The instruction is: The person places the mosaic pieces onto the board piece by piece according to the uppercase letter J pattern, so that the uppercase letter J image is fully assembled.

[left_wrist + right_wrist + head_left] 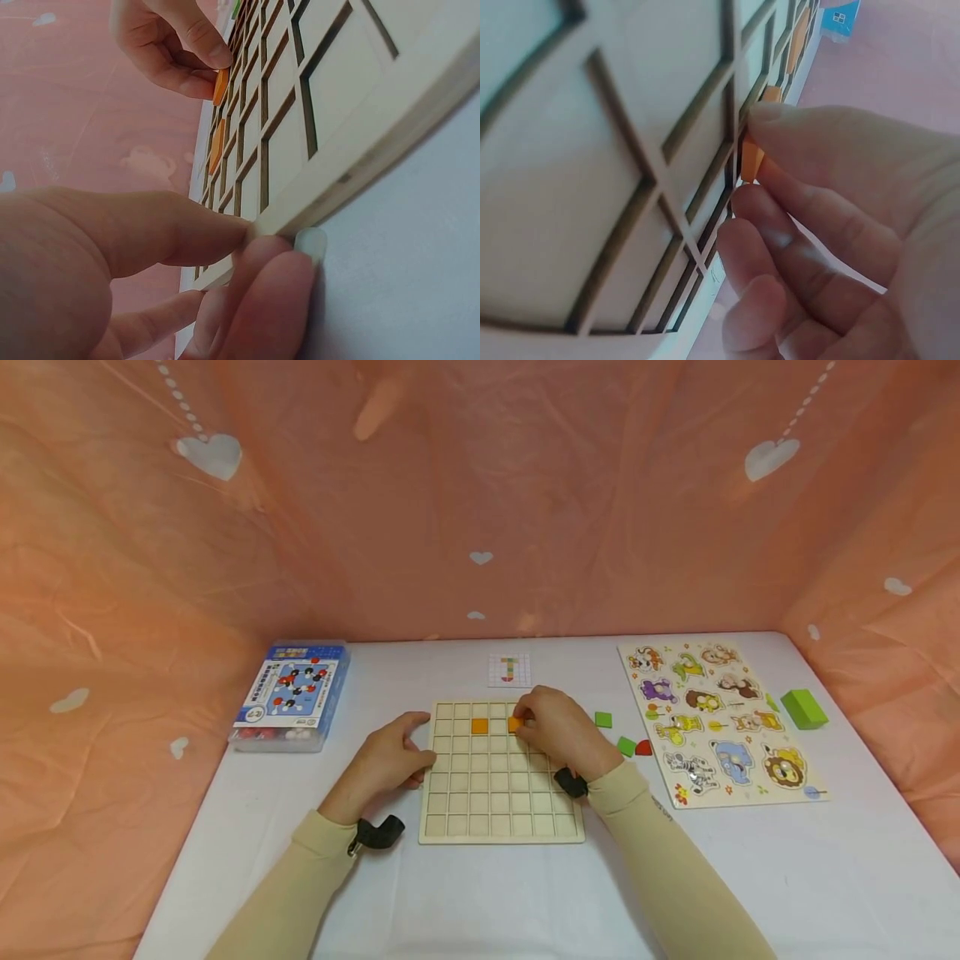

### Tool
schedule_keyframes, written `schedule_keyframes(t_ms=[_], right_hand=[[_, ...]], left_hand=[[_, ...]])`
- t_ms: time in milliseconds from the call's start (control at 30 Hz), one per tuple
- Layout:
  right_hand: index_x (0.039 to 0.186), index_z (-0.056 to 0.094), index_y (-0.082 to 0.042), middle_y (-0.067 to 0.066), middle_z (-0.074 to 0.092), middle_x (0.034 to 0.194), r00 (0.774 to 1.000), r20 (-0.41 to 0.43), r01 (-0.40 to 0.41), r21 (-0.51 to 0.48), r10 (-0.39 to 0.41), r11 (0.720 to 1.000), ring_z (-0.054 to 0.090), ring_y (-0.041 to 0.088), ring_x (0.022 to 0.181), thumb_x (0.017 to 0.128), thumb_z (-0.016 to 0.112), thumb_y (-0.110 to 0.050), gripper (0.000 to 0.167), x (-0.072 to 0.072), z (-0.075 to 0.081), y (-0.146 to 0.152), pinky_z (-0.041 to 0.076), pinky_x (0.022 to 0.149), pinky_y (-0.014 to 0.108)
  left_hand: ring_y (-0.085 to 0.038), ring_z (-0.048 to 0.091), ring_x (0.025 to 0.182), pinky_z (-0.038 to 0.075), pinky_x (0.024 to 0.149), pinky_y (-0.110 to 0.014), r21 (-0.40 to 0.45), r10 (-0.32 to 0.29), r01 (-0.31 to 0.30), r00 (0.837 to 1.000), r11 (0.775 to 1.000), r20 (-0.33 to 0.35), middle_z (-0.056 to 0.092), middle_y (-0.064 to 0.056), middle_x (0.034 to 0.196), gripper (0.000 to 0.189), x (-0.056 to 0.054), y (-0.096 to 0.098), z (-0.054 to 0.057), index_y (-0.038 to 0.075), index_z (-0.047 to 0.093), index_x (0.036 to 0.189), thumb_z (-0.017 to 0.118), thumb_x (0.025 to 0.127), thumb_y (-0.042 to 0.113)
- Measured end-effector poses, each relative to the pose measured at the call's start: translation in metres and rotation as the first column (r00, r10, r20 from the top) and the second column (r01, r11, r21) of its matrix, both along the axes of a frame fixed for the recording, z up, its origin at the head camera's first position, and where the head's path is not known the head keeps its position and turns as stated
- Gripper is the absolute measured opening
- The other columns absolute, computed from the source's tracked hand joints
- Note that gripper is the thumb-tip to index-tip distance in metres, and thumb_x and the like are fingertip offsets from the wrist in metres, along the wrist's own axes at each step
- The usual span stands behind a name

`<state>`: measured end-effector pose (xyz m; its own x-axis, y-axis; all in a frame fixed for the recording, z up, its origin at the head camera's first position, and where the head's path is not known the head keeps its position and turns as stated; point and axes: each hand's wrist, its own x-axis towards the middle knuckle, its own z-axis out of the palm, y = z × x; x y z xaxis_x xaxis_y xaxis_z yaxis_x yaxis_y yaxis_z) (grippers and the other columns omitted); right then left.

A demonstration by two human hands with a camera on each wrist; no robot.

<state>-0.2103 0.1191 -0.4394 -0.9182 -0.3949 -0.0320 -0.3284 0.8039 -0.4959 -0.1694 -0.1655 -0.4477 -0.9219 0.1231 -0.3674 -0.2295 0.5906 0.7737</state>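
Note:
A pale wooden grid board (480, 806) lies flat on the table, divided into square cells. At its left edge, my left hand (386, 756) grips the rim, thumb and fingertips close against the wood in the left wrist view. Between thumb and forefinger my right hand (558, 727) pinches an orange square tile (751, 156), over a cell in the upper part of the board. A second orange tile (479, 727) sits in a cell of the same row, to the left. The right fingers partly cover the held tile in the head view.
Behind the board lies a pattern card (509, 670). To the right are green tiles (603, 719), a red rounded piece (643, 748), an animal puzzle board (712, 727) and a green block (804, 708). A clear boxed molecule set (288, 697) stands at the left.

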Motion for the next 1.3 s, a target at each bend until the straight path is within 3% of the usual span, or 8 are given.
schedule_keyframes(t_ms=[1300], right_hand=[[0.111, 0.081, -0.007, 0.008, 0.071, 0.106, 0.999, -0.025, -0.022, 0.020, 0.022, 1.000, 0.068, 0.022, 0.093, 0.094, 0.078, -0.013, 0.018, -0.0011, -0.0002, 0.0003, 0.060, 0.093, 0.041]], left_hand=[[-0.017, 0.068, 0.065, 0.062, 0.063, -0.030, -0.035, -0.004, 0.003, 1.000, 0.999, -0.026, 0.066, -0.009, 0.085, 0.073, -0.0011, -0.0002, 0.0001, 0.014, 0.047, 0.161, 0.076, 0.095, 0.015]])
